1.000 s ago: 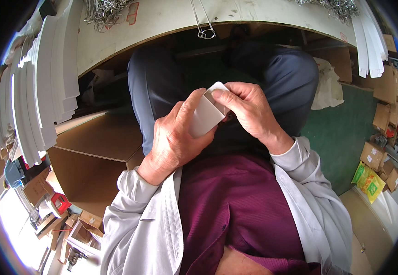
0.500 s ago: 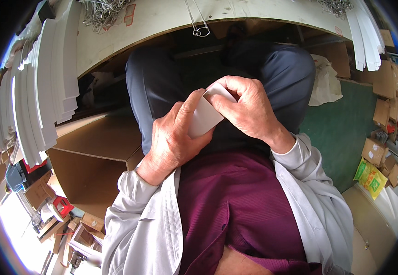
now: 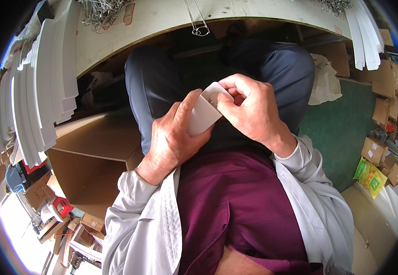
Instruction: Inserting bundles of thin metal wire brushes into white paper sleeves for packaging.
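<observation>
Holding a white card (image 3: pixel 204 112) over the lap, the left hand (image 3: pixel 174 137) grips its lower end. The card's long side tilts up toward the right hand (image 3: pixel 249 110), which pinches its top corner.

The person wears a pale grey long-sleeved overshirt, open at the front, its cuffs ending at the wrists of the left hand (image 3: pixel 171 142) and right hand (image 3: pixel 251 114). Beneath it, toward six o'clock, shows a finely ribbed maroon shirt with small dark buttons. Toward twelve o'clock, both legs are in dark blue-grey trousers.
</observation>
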Tool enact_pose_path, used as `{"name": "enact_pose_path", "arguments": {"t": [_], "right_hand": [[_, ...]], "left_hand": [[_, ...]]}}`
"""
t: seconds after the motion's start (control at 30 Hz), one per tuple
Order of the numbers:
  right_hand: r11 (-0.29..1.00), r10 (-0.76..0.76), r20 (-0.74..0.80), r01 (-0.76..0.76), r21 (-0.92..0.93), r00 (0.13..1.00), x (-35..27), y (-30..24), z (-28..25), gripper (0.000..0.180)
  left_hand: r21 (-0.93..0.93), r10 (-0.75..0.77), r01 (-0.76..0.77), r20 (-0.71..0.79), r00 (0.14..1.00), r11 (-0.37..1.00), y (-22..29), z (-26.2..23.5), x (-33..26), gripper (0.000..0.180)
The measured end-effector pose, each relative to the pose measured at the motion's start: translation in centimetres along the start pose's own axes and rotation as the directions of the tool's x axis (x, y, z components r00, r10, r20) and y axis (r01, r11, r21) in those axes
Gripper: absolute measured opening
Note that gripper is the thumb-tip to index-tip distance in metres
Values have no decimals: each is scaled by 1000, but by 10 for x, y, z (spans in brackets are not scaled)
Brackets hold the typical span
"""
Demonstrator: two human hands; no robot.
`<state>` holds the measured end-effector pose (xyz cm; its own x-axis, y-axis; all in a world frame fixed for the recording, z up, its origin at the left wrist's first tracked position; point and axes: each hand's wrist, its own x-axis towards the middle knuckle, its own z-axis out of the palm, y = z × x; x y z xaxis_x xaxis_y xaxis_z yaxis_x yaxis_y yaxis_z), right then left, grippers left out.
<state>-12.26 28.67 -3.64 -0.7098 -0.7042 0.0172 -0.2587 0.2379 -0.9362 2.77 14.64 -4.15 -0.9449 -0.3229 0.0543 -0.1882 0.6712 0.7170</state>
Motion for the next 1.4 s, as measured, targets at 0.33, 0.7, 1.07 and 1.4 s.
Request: {"name": "enact_pose_path", "arguments": {"t": [0.33,0.7,1.07,1.4], "right_hand": [[974,-82,2,81,-211,997,-1,1,-5,13],[950,-85,62,100,-295,994,0,-2,-10,12],[902,-204,11,192,-386,979,1,2,-13,12],[945,-254,34,255,-205,967,7,-3,-18,15]], "left_hand": [[20,-10,9,24,1000,1000,-3,2,-1,85],[18,-19,18,32,999,1000,-3,4,-1,85],[41,35,-34,-15,999,999,-5,5,1,74],[-25,-55,55,5,998,998,-8,4,1,79]]}}
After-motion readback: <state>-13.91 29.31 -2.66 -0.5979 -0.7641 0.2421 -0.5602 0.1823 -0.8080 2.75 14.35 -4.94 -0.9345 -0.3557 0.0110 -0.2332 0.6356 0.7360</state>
